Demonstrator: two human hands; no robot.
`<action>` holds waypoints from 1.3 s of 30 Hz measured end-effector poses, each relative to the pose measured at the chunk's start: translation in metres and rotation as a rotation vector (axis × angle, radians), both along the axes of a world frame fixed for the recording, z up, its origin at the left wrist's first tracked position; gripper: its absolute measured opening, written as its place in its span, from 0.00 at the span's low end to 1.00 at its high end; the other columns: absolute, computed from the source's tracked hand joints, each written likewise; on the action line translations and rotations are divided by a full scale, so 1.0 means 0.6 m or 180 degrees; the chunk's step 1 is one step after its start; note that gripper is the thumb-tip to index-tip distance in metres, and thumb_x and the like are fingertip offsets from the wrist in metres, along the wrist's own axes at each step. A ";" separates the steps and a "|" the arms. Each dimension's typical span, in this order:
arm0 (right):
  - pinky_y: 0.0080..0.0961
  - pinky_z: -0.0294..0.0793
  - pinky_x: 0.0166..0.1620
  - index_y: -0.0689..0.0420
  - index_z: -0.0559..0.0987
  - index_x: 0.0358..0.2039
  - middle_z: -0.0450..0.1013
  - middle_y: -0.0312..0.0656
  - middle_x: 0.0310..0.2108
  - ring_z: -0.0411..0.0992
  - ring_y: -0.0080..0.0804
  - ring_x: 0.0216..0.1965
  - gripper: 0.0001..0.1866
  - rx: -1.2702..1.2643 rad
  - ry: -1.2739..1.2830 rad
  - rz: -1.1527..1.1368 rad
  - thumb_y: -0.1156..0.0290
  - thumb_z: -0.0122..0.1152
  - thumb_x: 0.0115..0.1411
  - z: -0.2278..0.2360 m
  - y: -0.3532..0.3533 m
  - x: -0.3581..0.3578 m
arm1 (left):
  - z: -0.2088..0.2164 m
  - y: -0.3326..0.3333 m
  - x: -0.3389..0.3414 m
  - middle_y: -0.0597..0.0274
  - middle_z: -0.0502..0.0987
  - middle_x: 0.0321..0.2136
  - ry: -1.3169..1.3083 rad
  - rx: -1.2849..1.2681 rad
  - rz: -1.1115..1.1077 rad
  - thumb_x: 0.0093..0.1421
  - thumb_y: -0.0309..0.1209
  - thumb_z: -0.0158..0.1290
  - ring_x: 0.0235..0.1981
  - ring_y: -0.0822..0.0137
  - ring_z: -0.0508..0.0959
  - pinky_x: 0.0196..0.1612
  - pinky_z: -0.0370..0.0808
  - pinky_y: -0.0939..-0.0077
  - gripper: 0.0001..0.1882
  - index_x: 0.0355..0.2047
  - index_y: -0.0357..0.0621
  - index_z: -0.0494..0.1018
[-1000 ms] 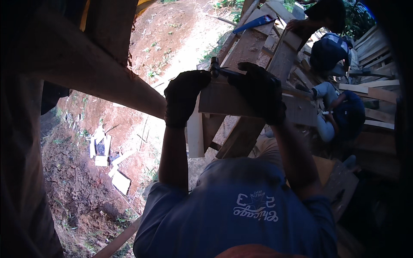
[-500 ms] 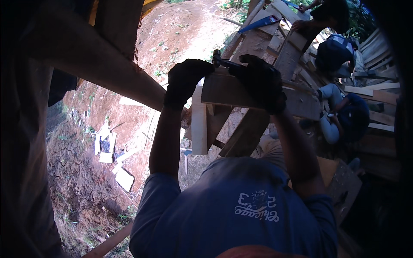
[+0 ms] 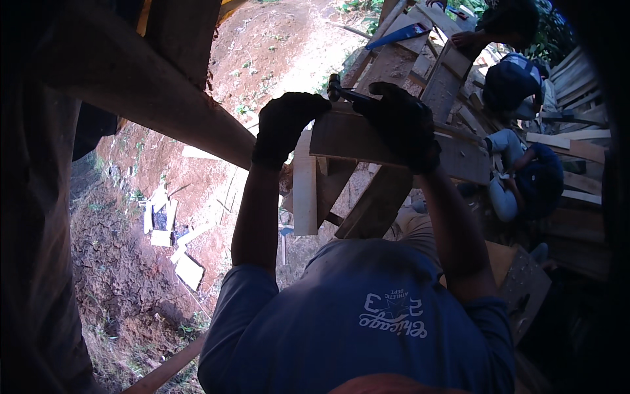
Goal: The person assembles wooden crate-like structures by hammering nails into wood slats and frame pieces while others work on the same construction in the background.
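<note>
In my black-gloved right hand (image 3: 401, 125) is a hammer (image 3: 334, 87), its dark head just above the left end of a wooden plank (image 3: 348, 136). The right hand's fingers are closed round the handle over the plank's top edge. My left hand (image 3: 287, 126), also in a black glove, is beside the plank's left end. Its fingers are bent together, with the tips at the plank's top corner close to the hammer head. What they pinch, if anything, is hidden. A pale upright board (image 3: 304, 197) hangs below the plank's left end.
A thick beam (image 3: 151, 98) slants in from the left. A blue handsaw (image 3: 397, 37) lies on boards at the far side. Co-workers (image 3: 535, 180) are among stacked planks on the right. Reddish sloping earth (image 3: 125, 262) with scattered offcuts is far below.
The hammer head has shifted slightly right and down, and my left hand a little right. Both grips look the same. At the far side, a co-worker's hand has moved slightly.
</note>
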State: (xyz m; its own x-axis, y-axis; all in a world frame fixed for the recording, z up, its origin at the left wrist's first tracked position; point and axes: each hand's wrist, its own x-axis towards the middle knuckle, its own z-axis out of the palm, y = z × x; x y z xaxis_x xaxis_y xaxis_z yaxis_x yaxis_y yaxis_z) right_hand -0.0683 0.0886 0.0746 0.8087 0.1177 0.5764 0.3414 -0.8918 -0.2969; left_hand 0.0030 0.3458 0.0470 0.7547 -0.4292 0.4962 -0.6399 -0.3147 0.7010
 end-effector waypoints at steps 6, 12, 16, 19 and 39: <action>0.31 0.82 0.37 0.45 0.84 0.49 0.81 0.37 0.32 0.84 0.32 0.34 0.19 0.0047 -0.0348 0.0054 0.56 0.77 0.59 0.011 0.008 0.002 | -0.006 0.000 -0.007 0.58 0.88 0.42 0.0332 -0.0345 -0.0066 0.63 0.19 0.60 0.45 0.65 0.87 0.51 0.84 0.72 0.11 0.44 0.42 0.87; 0.31 0.82 0.36 0.49 0.84 0.49 0.82 0.37 0.29 0.84 0.33 0.31 0.21 0.0058 -0.0430 0.0048 0.56 0.78 0.59 0.007 0.007 0.004 | 0.014 -0.004 -0.023 0.57 0.88 0.42 0.0101 -0.0095 0.0124 0.63 0.19 0.61 0.44 0.66 0.87 0.52 0.83 0.73 0.11 0.45 0.40 0.86; 0.32 0.83 0.40 0.50 0.84 0.50 0.84 0.41 0.36 0.84 0.35 0.37 0.18 -0.0132 -0.0291 0.0100 0.58 0.74 0.62 0.008 0.004 0.000 | 0.036 -0.019 -0.058 0.59 0.88 0.43 0.0885 -0.0506 0.0299 0.64 0.21 0.62 0.45 0.70 0.87 0.52 0.83 0.74 0.10 0.45 0.40 0.86; 0.33 0.83 0.46 0.51 0.84 0.53 0.84 0.43 0.46 0.84 0.37 0.45 0.17 -0.0491 -0.0291 0.0150 0.62 0.71 0.65 0.011 0.002 0.006 | 0.035 -0.025 -0.068 0.60 0.88 0.42 0.1042 -0.0685 0.0479 0.64 0.21 0.63 0.45 0.71 0.87 0.52 0.82 0.74 0.10 0.45 0.41 0.85; 0.39 0.81 0.52 0.52 0.82 0.56 0.81 0.43 0.53 0.81 0.45 0.49 0.22 -0.1066 0.0296 0.0778 0.78 0.61 0.61 0.111 0.013 -0.054 | 0.025 -0.024 -0.063 0.63 0.88 0.39 0.0995 -0.0788 0.0536 0.64 0.34 0.67 0.41 0.70 0.86 0.48 0.80 0.73 0.09 0.43 0.46 0.88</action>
State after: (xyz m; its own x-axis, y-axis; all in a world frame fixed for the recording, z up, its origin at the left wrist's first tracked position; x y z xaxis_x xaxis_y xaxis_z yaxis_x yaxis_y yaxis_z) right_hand -0.1005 0.0964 0.1413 0.7805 0.4806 0.3997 0.5401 -0.8404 -0.0442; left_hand -0.0345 0.3315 0.0621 0.9344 -0.1841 0.3050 -0.3388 -0.1946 0.9205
